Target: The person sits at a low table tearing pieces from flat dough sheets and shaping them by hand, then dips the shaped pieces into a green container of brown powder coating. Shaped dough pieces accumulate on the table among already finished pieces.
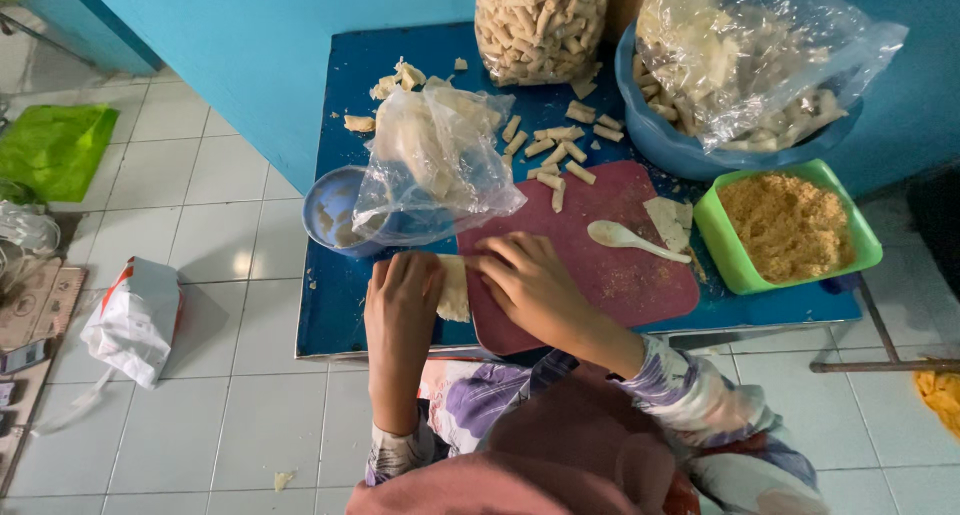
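Fingers (497, 260) of both hands curl over a pale wrapper (455, 287)

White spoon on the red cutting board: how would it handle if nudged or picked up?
The white spoon looks thin and plastic, so probably light and stiff. It lies loose on the red cutting board, so a push would likely slide or spin it. Its rounded bowl may rock.

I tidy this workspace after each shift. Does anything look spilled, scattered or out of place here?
Yes. Pale torn wrapper scraps lie loose on the blue tabletop near the wall, small rolled pastry pieces are scattered beyond the dark red cutting board, and a white crumpled bag lies on the tiled floor.
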